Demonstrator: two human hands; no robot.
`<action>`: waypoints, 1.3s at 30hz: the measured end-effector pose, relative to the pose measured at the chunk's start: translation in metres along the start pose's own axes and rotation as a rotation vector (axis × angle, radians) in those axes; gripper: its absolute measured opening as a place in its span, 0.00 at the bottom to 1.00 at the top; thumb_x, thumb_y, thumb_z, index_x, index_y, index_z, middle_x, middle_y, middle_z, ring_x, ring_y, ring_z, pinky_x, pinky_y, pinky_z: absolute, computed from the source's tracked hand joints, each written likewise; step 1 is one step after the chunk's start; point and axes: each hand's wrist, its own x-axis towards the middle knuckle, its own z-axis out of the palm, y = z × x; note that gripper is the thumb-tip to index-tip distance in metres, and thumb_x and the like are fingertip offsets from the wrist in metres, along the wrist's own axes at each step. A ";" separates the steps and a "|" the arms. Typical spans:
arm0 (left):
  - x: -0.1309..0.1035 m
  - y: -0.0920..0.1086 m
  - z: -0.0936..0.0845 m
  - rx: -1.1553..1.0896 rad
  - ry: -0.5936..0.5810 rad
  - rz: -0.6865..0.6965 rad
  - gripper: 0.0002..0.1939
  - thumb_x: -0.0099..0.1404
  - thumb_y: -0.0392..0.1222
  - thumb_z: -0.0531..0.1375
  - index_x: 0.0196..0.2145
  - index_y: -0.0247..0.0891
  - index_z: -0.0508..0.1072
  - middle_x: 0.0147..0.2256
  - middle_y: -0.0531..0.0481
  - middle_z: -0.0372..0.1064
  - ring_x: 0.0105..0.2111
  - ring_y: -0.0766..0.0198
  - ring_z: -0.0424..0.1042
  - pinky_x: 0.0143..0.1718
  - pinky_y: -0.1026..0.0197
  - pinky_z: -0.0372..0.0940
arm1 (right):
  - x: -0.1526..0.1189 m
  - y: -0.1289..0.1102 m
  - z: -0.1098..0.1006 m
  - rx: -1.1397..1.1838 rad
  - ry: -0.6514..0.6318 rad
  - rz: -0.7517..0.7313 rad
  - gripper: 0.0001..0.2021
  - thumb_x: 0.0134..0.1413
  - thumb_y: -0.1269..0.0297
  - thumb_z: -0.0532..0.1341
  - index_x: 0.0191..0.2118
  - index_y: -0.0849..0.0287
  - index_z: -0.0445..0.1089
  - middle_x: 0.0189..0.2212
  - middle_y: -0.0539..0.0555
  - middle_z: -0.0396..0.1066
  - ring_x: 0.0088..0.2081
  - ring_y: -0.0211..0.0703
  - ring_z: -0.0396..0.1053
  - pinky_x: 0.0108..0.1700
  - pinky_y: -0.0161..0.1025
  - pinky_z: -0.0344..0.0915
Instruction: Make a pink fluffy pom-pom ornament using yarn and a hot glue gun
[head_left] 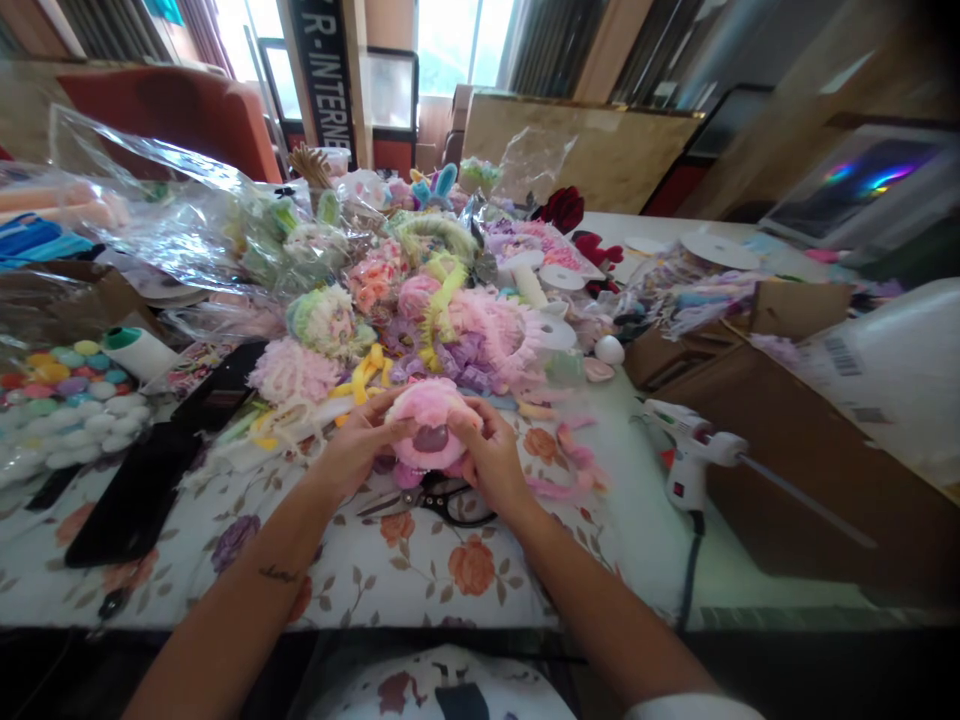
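Observation:
Between my two hands is a pink plush toy [435, 400], fluffy and rounded, with a shiny mauve oval on its front. My left hand [367, 445] grips its left side, the thumb lying by the oval. On the opposite side my right hand [491, 450] is closed on it too, thumb on the front. Black-handled scissors [457, 503] lie on the flowered cloth just below the toy, their blades pointing left. Yellow strips [367, 372] and a pink fluffy bundle [296, 375] lie beyond my left hand.
A white glue gun [686, 450] with a glue stick stands at right, beside a cardboard box [795, 470]. Black phones [131, 495] and a bag of pompoms [75, 400] lie at left. Ribbons, spools and fluffy trims [480, 330] are heaped behind the toy.

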 end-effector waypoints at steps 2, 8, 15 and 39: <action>0.001 -0.003 0.001 -0.005 0.002 0.016 0.35 0.50 0.45 0.76 0.56 0.44 0.78 0.41 0.45 0.81 0.32 0.59 0.76 0.31 0.63 0.71 | 0.000 0.000 0.000 -0.011 0.000 -0.006 0.19 0.47 0.43 0.70 0.37 0.53 0.75 0.21 0.47 0.68 0.27 0.45 0.71 0.22 0.36 0.63; 0.002 -0.002 0.001 0.036 -0.006 0.007 0.41 0.49 0.51 0.76 0.61 0.45 0.74 0.48 0.42 0.79 0.37 0.54 0.78 0.30 0.63 0.71 | 0.001 -0.002 0.000 0.043 -0.006 0.038 0.20 0.46 0.43 0.70 0.38 0.53 0.74 0.20 0.45 0.67 0.23 0.40 0.67 0.20 0.34 0.59; 0.001 -0.002 0.000 0.050 -0.080 0.106 0.42 0.52 0.45 0.75 0.64 0.46 0.71 0.54 0.42 0.76 0.50 0.49 0.76 0.44 0.61 0.72 | 0.002 -0.002 0.002 0.167 0.033 0.112 0.23 0.46 0.42 0.70 0.40 0.54 0.73 0.19 0.43 0.64 0.16 0.33 0.55 0.16 0.33 0.50; 0.001 -0.011 0.006 0.081 0.021 0.142 0.46 0.46 0.37 0.77 0.63 0.43 0.70 0.48 0.44 0.77 0.46 0.53 0.76 0.43 0.61 0.71 | -0.003 -0.002 0.005 0.126 0.015 0.049 0.21 0.46 0.43 0.71 0.37 0.53 0.71 0.21 0.44 0.64 0.22 0.37 0.64 0.20 0.32 0.57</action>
